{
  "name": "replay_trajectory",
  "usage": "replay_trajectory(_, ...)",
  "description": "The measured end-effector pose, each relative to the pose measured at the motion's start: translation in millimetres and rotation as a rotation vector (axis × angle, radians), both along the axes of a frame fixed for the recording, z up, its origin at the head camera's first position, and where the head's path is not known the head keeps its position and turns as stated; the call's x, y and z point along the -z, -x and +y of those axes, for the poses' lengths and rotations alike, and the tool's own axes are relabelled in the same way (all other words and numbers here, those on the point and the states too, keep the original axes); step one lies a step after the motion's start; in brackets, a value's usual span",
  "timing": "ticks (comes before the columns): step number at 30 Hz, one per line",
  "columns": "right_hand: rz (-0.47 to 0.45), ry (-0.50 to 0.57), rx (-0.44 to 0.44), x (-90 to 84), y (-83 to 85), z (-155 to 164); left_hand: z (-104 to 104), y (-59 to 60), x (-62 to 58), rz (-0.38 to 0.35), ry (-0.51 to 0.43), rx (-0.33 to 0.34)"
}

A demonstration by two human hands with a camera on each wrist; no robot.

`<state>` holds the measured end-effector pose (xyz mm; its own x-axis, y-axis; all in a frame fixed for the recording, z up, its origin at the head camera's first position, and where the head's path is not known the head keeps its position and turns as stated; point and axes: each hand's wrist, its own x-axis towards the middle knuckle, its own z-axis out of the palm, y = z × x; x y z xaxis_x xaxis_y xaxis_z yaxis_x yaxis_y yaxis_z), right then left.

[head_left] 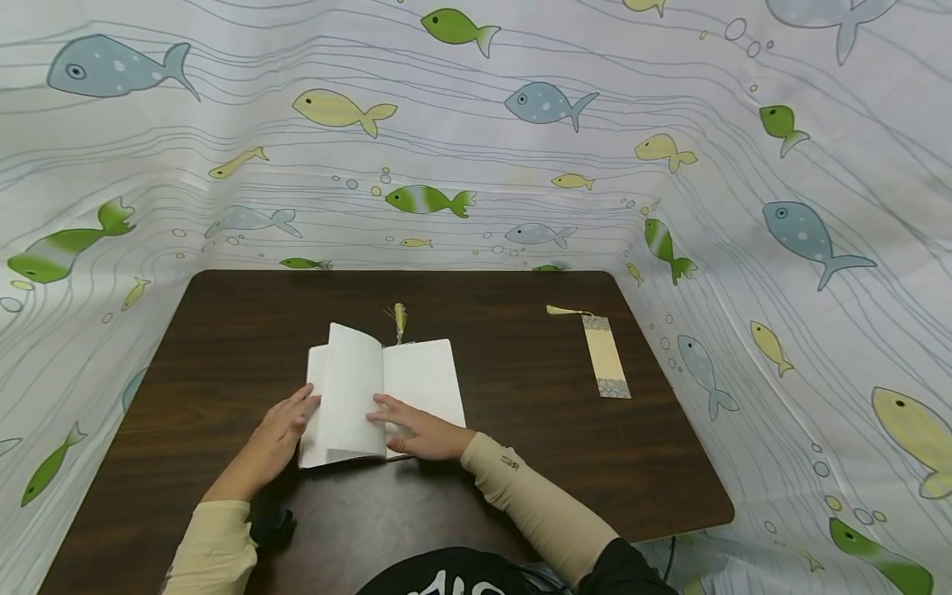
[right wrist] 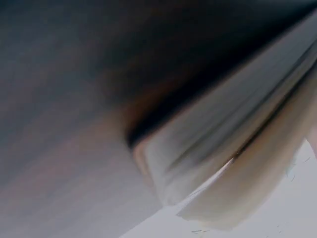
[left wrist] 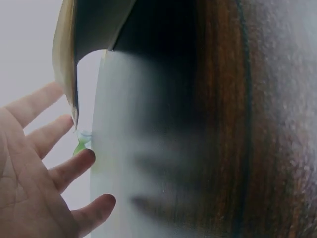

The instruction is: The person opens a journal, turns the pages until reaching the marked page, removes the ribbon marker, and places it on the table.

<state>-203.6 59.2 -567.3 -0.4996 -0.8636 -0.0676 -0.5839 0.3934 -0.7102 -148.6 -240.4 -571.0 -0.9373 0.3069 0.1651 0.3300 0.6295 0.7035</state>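
Observation:
An open notebook (head_left: pixel 427 376) with blank-looking white pages lies on the dark wooden table (head_left: pixel 521 463). One or more of its leaves (head_left: pixel 355 380) stand raised and curve over the left half. My right hand (head_left: pixel 427 431) reaches across the right page, its extended fingers against the raised leaf near the spine. At the notebook's left edge is my left hand (head_left: pixel 278 430); in the left wrist view its fingers (left wrist: pixel 52 136) are spread beside the page edges (left wrist: pixel 67 64). The right wrist view shows the blurred page block (right wrist: pixel 198 148), with that hand almost wholly out of sight.
A pale yellow tassel (head_left: pixel 400 318) sticks out past the notebook's top edge. To the right lies a cream bookmark (head_left: pixel 606 357) with patterned ends and its own tassel (head_left: pixel 568 311). A fish-print curtain (head_left: pixel 476 149) surrounds the table's back and sides.

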Motion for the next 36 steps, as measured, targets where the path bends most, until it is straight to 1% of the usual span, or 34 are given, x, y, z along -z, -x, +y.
replay_trajectory(2,0.033,-0.054,-0.021,-0.8,-3.1,-3.9,-0.9,1.1,1.2,0.007,-0.050,0.002)
replay_trajectory(3,0.040,-0.075,-0.025,-1.6,-4.7,-5.6,-1.2,2.0,1.0,-0.003,-0.071,-0.004)
replay_trajectory(5,0.059,-0.116,-0.032,-2.9,-7.2,-8.2,-1.8,3.7,1.0,-0.046,-0.075,-0.023)
replay_trajectory(7,0.069,-0.141,-0.036,-5.2,-8.8,-9.8,-1.8,5.0,0.7,-0.091,-0.040,-0.051)
replay_trajectory(8,0.071,-0.147,-0.036,-5.9,-9.1,-10.2,-1.4,5.5,0.4,-0.111,-0.012,-0.065)
replay_trajectory(10,0.073,-0.151,-0.034,-7.3,-9.1,-10.4,-0.7,6.1,1.2,-0.128,0.065,-0.079)
replay_trajectory(13,0.073,-0.151,-0.032,-6.9,-8.3,-9.6,0.1,5.4,3.4,-0.124,0.155,-0.072)
replay_trajectory(16,0.070,-0.142,-0.021,-4.8,-7.5,-7.7,0.8,4.4,4.8,-0.113,0.203,-0.062)
replay_trajectory(19,0.061,-0.127,0.003,-2.7,-6.8,-5.0,1.5,3.2,4.6,-0.105,0.212,-0.060)
replay_trajectory(22,0.057,-0.122,0.045,-2.6,-5.7,-0.8,1.8,2.6,3.1,-0.095,0.211,-0.057)
replay_trajectory(28,0.109,-0.122,0.137,-4.2,0.3,14.6,1.3,3.1,-0.2,-0.078,0.213,-0.047)
replay_trajectory(29,0.117,-0.124,0.150,-3.4,1.1,18.0,1.2,2.8,0.0,-0.077,0.214,-0.045)
replay_trajectory(32,0.102,-0.126,0.186,-0.7,1.7,27.6,1.0,0.7,1.5,-0.079,0.216,-0.043)
replay_trajectory(36,0.098,-0.126,0.222,5.5,-2.2,36.7,1.5,-4.3,6.0,-0.071,0.214,-0.047)
